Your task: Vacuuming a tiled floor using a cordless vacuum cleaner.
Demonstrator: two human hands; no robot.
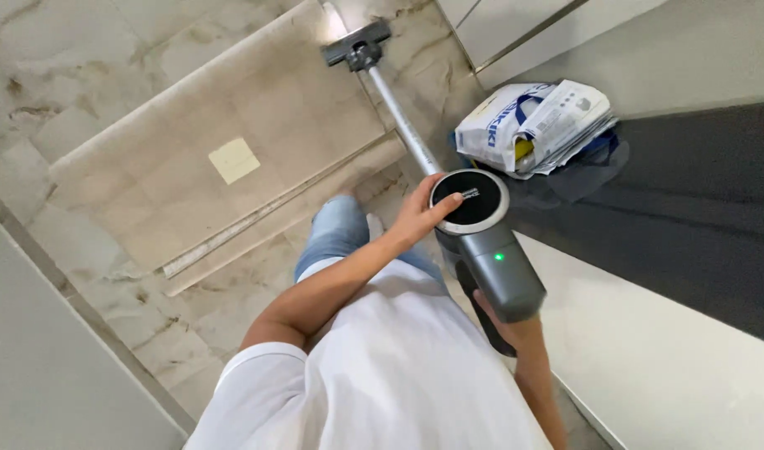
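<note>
A grey cordless stick vacuum cleaner (505, 271) with a lit green light is held in front of me. My right hand (515, 332) grips its handle from below, mostly hidden by the body. My left hand (415, 218) is on the round black top (474, 196), thumb on the face and fingers around the rim. The metal tube (401, 123) runs down to the floor head (357, 46), which rests at the far edge of a beige rug (190, 192). My white shirt and one jeans leg fill the lower middle.
The rug lies on a marble-pattern floor (57, 75) and bears a pale square label (234, 160). A white and blue plastic bag (534, 125) sits on a dark surface (699, 200). A white surface (665, 358) lies at right and a grey wall (40, 367) at left.
</note>
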